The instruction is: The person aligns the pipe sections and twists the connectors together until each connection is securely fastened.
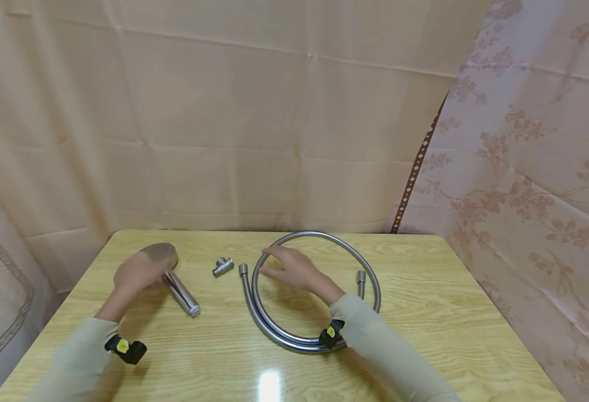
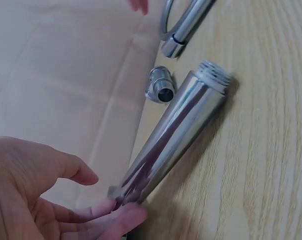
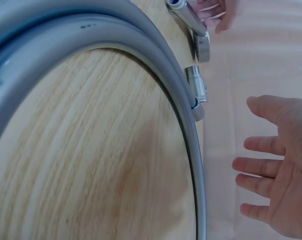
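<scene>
A chrome shower head (image 1: 183,296) lies at the left of the table, its handle slanting toward the middle and its threaded end (image 2: 214,75) bare. Over its round head is my left hand (image 1: 135,272); in the left wrist view the fingertips (image 2: 123,217) are right at the base of the handle and the thumb stands apart. A coiled metal shower hose (image 1: 314,233) lies in the middle, with connector nuts at both ends. Above the coil's left side my right hand (image 1: 296,269) is spread, with nothing in its grasp; its palm and parted fingers show in the right wrist view.
Between the shower head and the hose lies a small chrome tee-shaped fitting (image 1: 223,267). The wooden table (image 1: 440,324) reaches back to a beige curtain (image 1: 214,123). A flowered cloth (image 1: 540,184) hangs on the right. Each wrist wears a strapped black camera.
</scene>
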`<state>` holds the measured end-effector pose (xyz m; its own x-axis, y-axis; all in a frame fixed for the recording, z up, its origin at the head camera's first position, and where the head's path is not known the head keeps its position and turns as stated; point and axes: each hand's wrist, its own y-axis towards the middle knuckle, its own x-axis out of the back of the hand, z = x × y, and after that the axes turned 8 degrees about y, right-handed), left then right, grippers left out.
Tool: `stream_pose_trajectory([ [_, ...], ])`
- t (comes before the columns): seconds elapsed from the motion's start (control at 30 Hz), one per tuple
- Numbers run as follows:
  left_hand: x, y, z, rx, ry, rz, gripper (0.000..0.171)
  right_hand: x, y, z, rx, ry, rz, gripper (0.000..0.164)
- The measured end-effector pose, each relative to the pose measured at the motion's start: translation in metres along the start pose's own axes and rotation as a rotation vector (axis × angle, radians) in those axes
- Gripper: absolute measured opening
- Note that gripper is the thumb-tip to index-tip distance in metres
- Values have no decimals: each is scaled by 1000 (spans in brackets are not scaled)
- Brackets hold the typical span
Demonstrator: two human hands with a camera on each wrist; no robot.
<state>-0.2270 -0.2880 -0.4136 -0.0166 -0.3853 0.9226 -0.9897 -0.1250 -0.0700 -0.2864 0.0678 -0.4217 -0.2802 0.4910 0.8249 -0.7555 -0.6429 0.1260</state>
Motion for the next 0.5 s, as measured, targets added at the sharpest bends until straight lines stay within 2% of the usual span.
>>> stream_pose_trajectory([
  [0.07, 0, 0, 5, 47, -155, 44, 53, -2, 1, 0, 0, 7, 3, 54],
  [0.17, -1, 0, 11, 49, -329, 109, 55, -5, 3, -1, -4, 19, 10, 51],
  [0.23, -2, 0, 13, 72, -425, 150, 51, -7, 6, -2, -1, 13, 12, 48],
  [0.37, -5, 2, 15, 138, -576, 239, 44, -14, 12, -3, 3, -2, 18, 38],
  [0.5, -9, 4, 14, 184, -666, 292, 38, -23, 19, -2, -18, 9, 26, 35],
])
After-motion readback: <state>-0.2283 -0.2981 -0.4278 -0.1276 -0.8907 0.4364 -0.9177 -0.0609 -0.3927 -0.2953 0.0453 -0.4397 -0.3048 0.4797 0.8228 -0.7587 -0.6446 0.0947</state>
